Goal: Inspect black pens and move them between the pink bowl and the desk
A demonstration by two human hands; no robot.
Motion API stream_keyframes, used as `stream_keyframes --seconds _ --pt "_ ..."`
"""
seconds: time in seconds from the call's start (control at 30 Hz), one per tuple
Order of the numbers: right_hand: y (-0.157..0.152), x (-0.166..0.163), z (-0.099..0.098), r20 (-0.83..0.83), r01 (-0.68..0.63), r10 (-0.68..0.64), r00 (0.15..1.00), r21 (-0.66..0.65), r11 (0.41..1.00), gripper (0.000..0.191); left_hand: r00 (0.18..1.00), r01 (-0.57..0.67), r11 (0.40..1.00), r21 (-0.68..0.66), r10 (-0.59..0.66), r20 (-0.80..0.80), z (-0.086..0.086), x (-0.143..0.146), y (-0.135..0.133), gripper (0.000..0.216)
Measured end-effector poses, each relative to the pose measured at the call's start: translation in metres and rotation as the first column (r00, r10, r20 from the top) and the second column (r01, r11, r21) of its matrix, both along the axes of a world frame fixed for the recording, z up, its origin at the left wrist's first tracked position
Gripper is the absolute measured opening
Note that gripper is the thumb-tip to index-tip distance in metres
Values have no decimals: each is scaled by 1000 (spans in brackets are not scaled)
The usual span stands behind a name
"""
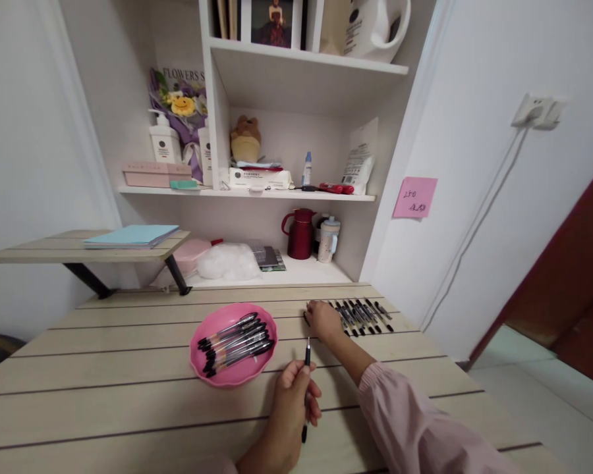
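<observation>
My left hand (290,403) is closed around a black pen (306,368), held roughly upright just above the wooden table (103,388). My right hand (323,320) reaches forward in a pink sleeve to the left end of a row of several black pens (363,316) lying side by side on the table. Its fingers are curled down over a pen there, whose dark end (306,319) shows at the hand's left edge. A pink plate (232,376) with several more black pens (234,342) sits left of both hands.
A small raised shelf (54,251) with a blue folder (131,235) stands at the table's back left. Behind the table, white shelves hold a red jug (300,234), a cup (329,239), bottles and a plush toy. A pink sticky note (414,197) hangs on the right wall.
</observation>
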State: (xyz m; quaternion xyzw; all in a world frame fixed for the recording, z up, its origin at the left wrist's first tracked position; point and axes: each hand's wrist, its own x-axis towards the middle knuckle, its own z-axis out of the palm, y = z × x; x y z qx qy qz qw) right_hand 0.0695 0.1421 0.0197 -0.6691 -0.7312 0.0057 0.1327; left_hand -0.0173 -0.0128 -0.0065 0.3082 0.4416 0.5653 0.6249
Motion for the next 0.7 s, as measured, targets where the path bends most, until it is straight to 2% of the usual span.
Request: stream_keyframes --seconds 0.23,0.43,0.57,0.63,0.67,0.7 --pt "-3 -6 -6 -98 52 -52 994 -5 999 25 999 13 1000 -3 -13 -30 -3 -2 3 40" --pt "-2 4 -2 -294 62 -72 953 -44 997 22 1000 20 1000 -5 -20 -14 -3 -2 4 39" --pt "-26 8 0 -467 -17 -34 884 -103 995 38 1000 13 1000 7 -13 18 0 -3 2 38" --pt "-48 6 -4 -641 -113 -14 768 -158 981 45 1000 9 1000 14 -9 25 1 -3 2 35" --pt "-59 4 -7 -810 -213 -24 585 -182 960 45 1000 9 1000 14 -9 24 1 -3 2 35" --pt "-70 2 -10 -929 -307 -56 365 -176 935 43 1000 9 1000 13 -9 20 1 -3 2 34"
